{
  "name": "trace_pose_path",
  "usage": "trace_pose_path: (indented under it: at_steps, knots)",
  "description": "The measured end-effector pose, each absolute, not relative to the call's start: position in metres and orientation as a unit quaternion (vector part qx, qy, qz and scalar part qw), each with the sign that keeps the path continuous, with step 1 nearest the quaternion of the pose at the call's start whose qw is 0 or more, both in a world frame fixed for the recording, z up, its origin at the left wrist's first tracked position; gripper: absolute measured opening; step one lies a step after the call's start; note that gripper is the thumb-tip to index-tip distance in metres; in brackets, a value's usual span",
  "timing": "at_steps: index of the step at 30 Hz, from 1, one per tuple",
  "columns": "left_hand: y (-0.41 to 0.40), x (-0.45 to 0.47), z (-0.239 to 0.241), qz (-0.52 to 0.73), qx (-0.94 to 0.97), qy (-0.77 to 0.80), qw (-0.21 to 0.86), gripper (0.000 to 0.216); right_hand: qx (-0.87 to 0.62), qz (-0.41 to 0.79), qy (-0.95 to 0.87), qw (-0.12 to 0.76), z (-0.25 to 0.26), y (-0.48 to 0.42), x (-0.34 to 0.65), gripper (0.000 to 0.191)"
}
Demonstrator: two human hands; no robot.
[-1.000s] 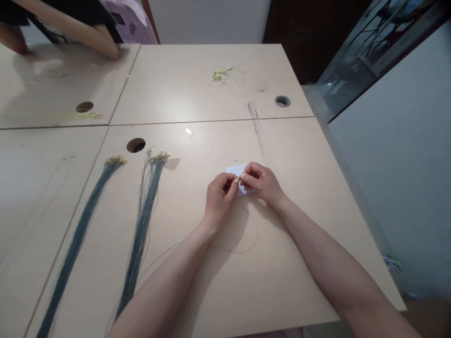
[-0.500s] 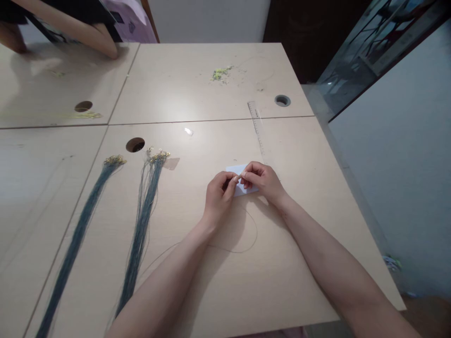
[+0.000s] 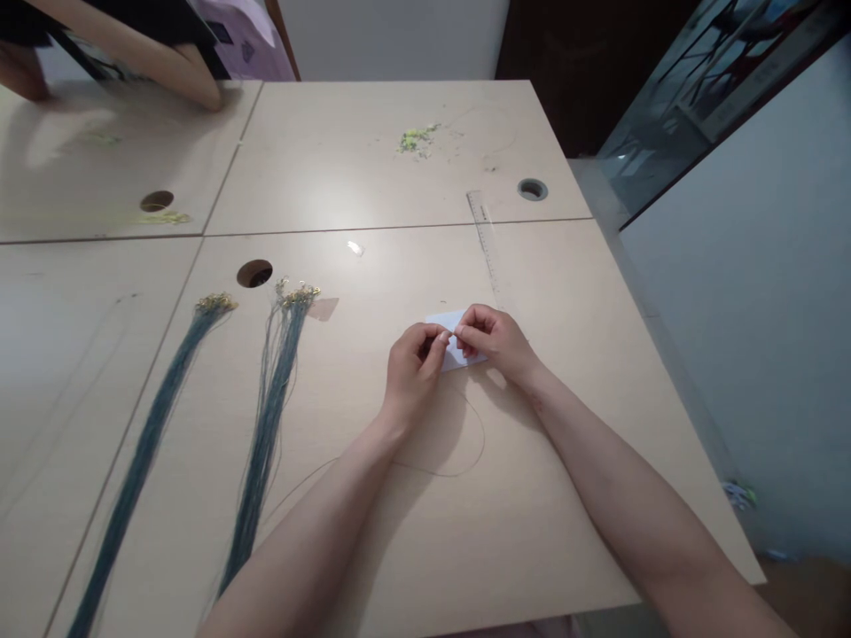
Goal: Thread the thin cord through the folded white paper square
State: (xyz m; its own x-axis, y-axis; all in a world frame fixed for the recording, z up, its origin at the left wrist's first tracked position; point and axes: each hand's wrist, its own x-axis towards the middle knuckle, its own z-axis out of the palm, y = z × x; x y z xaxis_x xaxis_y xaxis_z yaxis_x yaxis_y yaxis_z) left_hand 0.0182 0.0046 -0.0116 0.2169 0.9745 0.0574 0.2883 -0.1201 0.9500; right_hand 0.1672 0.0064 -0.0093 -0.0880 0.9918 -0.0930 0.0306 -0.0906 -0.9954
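My left hand (image 3: 410, 368) and my right hand (image 3: 497, 341) meet fingertip to fingertip above a small pale blue card (image 3: 445, 320) lying on the table. Both pinch the end of a thin cord (image 3: 465, 465), which loops away across the table under my forearms. What sits between the fingertips is too small to make out. To the left lie two bundles of blue-green cords, one bundle (image 3: 269, 416) near my left arm and the other bundle (image 3: 150, 443) farther left, both with small gold fittings at their far ends.
A clear ruler (image 3: 485, 239) lies beyond my hands. Cable holes (image 3: 254, 273) (image 3: 533, 189) pierce the tabletops. Yellow-green scraps (image 3: 416, 139) lie at the back. Another person's arm (image 3: 133, 53) rests on the far left table. The table's right edge (image 3: 665, 354) drops off.
My hands have stayed together over the card, with only slight finger movement. The other person's arm at the back left has shifted a little.
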Motion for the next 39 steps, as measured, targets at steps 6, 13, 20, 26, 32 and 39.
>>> trace_pose_path:
  at_steps: [6,13,20,26,32,39]
  knots:
    - [0.0053,0.0185,-0.0114,0.391,0.646,0.492,0.434,0.014,-0.517,0.528,-0.509,0.441,-0.0090,0.0071,0.1660,0.012]
    - [0.0053,0.0190,-0.0121,0.395,0.643,0.500,0.425,0.014,-0.519,0.522,-0.514,0.441,-0.0092,0.0068,0.1657,0.011]
    - [0.0056,0.0190,-0.0128,0.397,0.643,0.503,0.419,0.014,-0.526,0.518,-0.513,0.440,-0.0083,0.0067,0.1649,0.012]
    - [0.0054,0.0187,-0.0116,0.394,0.646,0.499,0.423,0.015,-0.525,0.515,-0.515,0.441,-0.0083,0.0063,0.1652,0.013]
    - [0.0065,0.0179,-0.0120,0.390,0.648,0.500,0.422,0.015,-0.527,0.513,-0.516,0.438,-0.0076,0.0066,0.1649,0.013]
    - [0.0048,0.0168,-0.0094,0.385,0.650,0.496,0.428,0.016,-0.526,0.525,-0.507,0.437,-0.0071,0.0068,0.1638,0.011]
